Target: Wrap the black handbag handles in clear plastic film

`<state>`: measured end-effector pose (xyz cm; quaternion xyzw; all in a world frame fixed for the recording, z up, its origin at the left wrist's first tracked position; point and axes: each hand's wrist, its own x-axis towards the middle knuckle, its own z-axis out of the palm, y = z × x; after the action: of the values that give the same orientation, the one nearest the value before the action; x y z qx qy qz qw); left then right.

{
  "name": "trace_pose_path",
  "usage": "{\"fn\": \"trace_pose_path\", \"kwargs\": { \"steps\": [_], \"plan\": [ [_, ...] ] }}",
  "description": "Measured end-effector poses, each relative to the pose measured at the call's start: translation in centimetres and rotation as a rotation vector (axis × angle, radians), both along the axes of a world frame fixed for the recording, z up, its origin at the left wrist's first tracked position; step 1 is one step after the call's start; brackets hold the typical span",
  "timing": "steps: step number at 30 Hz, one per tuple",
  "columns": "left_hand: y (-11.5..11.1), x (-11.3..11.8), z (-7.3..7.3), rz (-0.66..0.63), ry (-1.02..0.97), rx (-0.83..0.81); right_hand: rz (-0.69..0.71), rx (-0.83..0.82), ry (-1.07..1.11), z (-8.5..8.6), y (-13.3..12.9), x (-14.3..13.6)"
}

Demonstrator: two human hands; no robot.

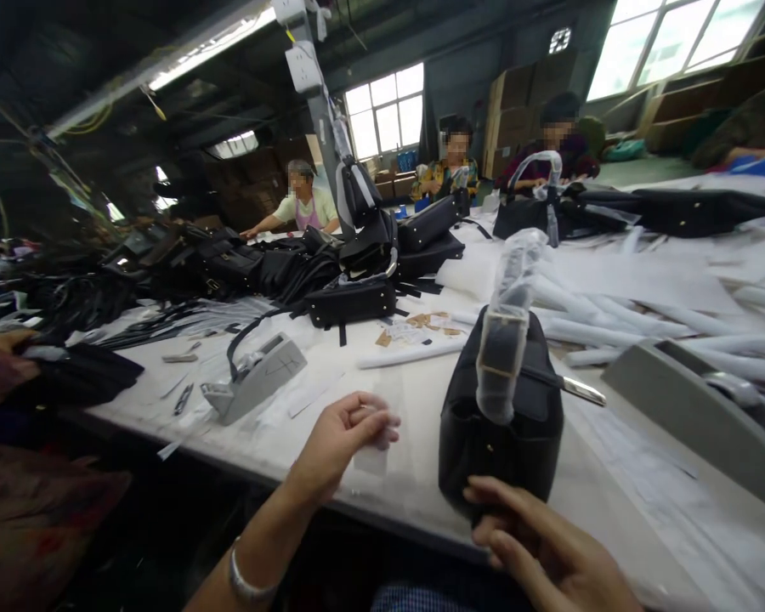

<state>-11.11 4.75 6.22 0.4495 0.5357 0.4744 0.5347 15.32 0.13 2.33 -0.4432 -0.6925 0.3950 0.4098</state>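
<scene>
A black handbag (459, 408) stands upright on the table in front of me, its end towards me. Its handle (513, 289) is wrapped in clear plastic and rises above the bag. My right hand (548, 540) is at the bag's near lower edge, fingers spread and apart from the thumb; whether the fingertips press on the bag I cannot tell. To the left of the bag, my left hand (344, 438) is above the table with fingers curled together. A see-through piece of plastic film (373, 461) shows at its fingertips, partly hidden by them.
Grey tape dispensers stand left (261, 378) and right (694, 416). A silver-bladed tool (583, 390) lies beside the bag. White paper rolls (612, 331) cover the right side. Black bags (350, 302) are piled behind. Several co-workers sit around; a co-worker's sleeve (0, 374) is at left.
</scene>
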Motion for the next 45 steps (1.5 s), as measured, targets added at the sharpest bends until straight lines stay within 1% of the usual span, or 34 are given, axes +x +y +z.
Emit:
{"fn": "trace_pose_path", "kwargs": {
  "steps": [2, 5, 7, 10, 11, 13, 15, 16, 20, 23, 26, 31, 33, 36, 41, 45],
  "plan": [
    [-3.3, 2.3, -0.7, -0.064, -0.044, -0.079, 0.010, -0.089, 0.075, 0.7, -0.5, -1.5],
    [-7.3, 4.9, -2.0, -0.146, -0.030, -0.117, -0.007, -0.104, 0.073, 1.0, -1.4, -2.6],
    [-9.0, 5.9, -2.9, -0.166, -0.003, -0.088, -0.003, -0.083, 0.022, 0.9, -2.2, -2.5],
    [-10.3, 6.6, -3.9, -0.123, 0.043, -0.049, 0.029, -0.051, -0.032, 0.5, -3.1, -1.5],
    [-10.5, 6.7, -4.3, -0.100, 0.046, -0.054, 0.011, -0.032, -0.044, 0.3, -3.3, -1.0],
    [-10.7, 6.8, -5.0, -0.058, 0.022, -0.083, -0.079, 0.008, -0.076, -0.1, -3.3, 0.0],
    [-10.8, 7.0, -5.8, -0.013, -0.024, -0.098, -0.179, 0.042, -0.131, -0.7, -2.8, 0.7],
    [-10.9, 7.1, -6.2, 0.008, -0.043, -0.097, -0.205, 0.053, -0.163, -0.9, -2.5, 0.8],
    [-11.1, 7.3, -7.3, 0.025, -0.087, -0.089, -0.166, 0.065, -0.254, -1.6, -1.2, 0.5],
    [-11.5, 7.1, -7.9, 0.034, -0.084, -0.122, -0.134, 0.048, -0.240, -1.8, -0.7, -0.2],
    [-11.9, 6.6, -8.5, 0.050, -0.083, -0.171, -0.113, -0.009, -0.150, -1.7, -0.7, -0.6],
    [-12.3, 6.0, -9.4, 0.047, -0.116, -0.253, -0.087, -0.207, 0.097, -0.9, -1.8, -1.4],
    [-12.3, 6.0, -9.6, 0.037, -0.142, -0.276, -0.072, -0.269, 0.150, -0.6, -2.1, -1.7],
    [-12.3, 6.1, -9.7, 0.026, -0.176, -0.297, -0.061, -0.306, 0.189, -0.4, -2.0, -2.0],
    [-12.1, 6.1, -9.1, 0.011, -0.205, -0.307, -0.039, -0.327, 0.203, -0.9, -1.5, -1.9],
    [-11.9, 6.1, -8.6, 0.015, -0.270, -0.308, -0.012, -0.334, 0.169, -1.3, -1.3, -1.5]
  ]
}}
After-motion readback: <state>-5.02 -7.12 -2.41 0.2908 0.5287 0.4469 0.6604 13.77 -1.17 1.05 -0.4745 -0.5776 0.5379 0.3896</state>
